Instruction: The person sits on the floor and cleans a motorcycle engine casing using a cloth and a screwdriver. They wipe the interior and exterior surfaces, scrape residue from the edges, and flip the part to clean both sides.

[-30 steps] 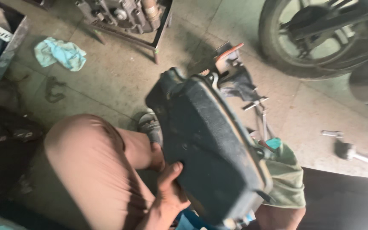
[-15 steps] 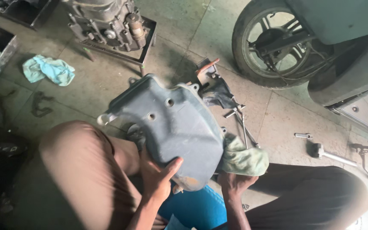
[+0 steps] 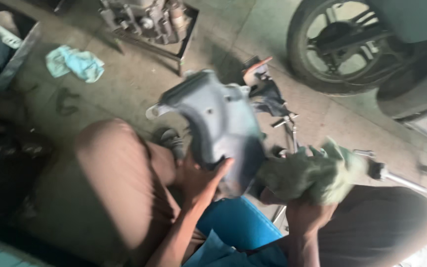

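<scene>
My left hand [image 3: 201, 179] grips the lower edge of a grey plastic cover panel [image 3: 218, 123], held tilted above my knees; the panel is blurred by motion. My right hand [image 3: 305, 210] clutches a greenish rag [image 3: 317, 170] just to the right of the panel, the cloth touching its lower right edge. Both my brown-trousered knees frame the hands, and a blue container [image 3: 240, 222] sits below between my legs.
A motorcycle wheel [image 3: 344, 47] stands at the upper right. An engine block on a metal stand [image 3: 149, 22] is at the top centre. A light blue cloth [image 3: 75, 63] lies on the concrete floor. Loose tools [image 3: 396, 175] and small parts lie to the right.
The panel has been turned and raised, its narrow end now pointing up. My right hand with the rag has moved out to the right of the panel and become clearly visible.
</scene>
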